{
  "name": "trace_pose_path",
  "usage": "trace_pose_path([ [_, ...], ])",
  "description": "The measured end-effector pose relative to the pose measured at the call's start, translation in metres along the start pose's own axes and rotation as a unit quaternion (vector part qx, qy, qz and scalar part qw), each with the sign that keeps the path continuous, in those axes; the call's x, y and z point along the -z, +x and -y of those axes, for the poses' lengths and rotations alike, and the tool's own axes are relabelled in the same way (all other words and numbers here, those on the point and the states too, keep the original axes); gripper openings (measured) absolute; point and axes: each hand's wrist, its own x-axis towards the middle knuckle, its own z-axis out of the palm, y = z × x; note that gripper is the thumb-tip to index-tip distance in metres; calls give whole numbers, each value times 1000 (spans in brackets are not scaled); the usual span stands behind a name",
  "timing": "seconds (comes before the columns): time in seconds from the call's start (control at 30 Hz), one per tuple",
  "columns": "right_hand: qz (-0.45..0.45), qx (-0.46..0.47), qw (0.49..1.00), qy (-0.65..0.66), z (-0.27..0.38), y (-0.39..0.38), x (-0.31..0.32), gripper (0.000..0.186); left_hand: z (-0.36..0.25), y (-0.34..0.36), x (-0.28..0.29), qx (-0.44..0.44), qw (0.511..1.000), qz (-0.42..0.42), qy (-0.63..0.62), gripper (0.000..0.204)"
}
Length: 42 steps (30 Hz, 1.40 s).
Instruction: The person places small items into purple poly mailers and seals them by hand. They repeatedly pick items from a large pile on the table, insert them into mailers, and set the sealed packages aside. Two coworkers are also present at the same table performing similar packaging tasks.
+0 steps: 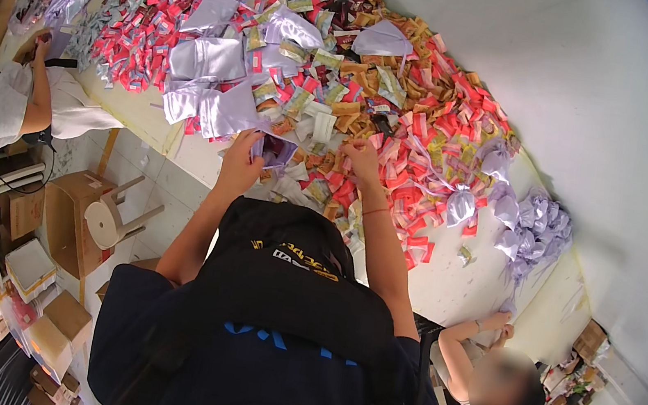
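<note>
My left hand [242,162] grips the edge of a lavender satin pouch [288,150], whose mouth gapes toward me with dark reddish contents inside. My right hand [360,160] is at the pile just right of the pouch, its fingers bent together over orange-brown packets [338,173]. Whether a packet is between those fingers is too small to tell. Beside the right forearm lie red-and-pink packets [409,183]. Flat lavender pouches [207,59] overlap on the heap beyond my left hand. A filled, tied pouch [460,207] rests to the right of my right hand.
Small packets in several colours cover the long pale table [452,291]. Tied pouches [537,228] are heaped at its right end. One co-worker [10,105] stands at the left, another [501,385] at the lower right. A stool [107,222] and cardboard boxes [67,204] stand on the floor.
</note>
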Motion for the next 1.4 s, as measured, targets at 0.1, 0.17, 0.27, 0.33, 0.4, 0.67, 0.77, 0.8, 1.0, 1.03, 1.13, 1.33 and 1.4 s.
trace_pose_path([
  [0.1, -164, 188, 924, -291, -32, 31, -27, 44, -25, 5, 4, 1, 1000, 18, 16, 47],
  [0.17, -187, 210, 858, -430, -1, 8, -64, 47, -29, 2, 5, -10, 999, 11, 34, 49],
  [0.27, -191, 201, 813, -513, 2, 10, -70, 44, -37, 4, 5, -35, 998, 13, 42, 51],
  [0.33, -206, 265, 822, -460, 4, 1, -60, 40, -39, 5, 8, -37, 998, 24, 43, 51],
  [0.4, -201, 332, 823, -415, 11, -19, -51, 31, -38, 6, 6, -36, 998, 36, 34, 52],
  [0.67, 143, 20, 989, 35, 32, -127, -91, 33, -53, 1, -12, -204, 971, 106, 56, 64],
  [0.77, 163, -110, 966, 170, 25, -120, -72, 28, -76, -13, -11, -176, 966, 187, 22, 65],
  [0.8, 144, -133, 955, 222, 6, -111, -63, 25, -78, -19, -16, -191, 961, 200, 8, 66],
  [1.0, 174, -97, 882, 427, 49, -143, -78, 22, -79, -33, -29, -173, 970, 171, 24, 63],
  [1.03, 215, -76, 889, 397, 36, -141, -67, 20, -78, -34, -32, -176, 971, 162, 15, 63],
  [1.13, 117, 26, 972, 202, 13, -147, -67, 21, -75, -29, -35, -164, 975, 148, -34, 63],
  [1.33, -74, 80, 897, -429, 22, -136, -71, 30, -83, -46, -52, -152, 956, 251, 18, 68],
  [1.4, 78, 30, 995, 47, 11, -126, -57, 31, -67, -36, -60, -164, 961, 222, 1, 68],
])
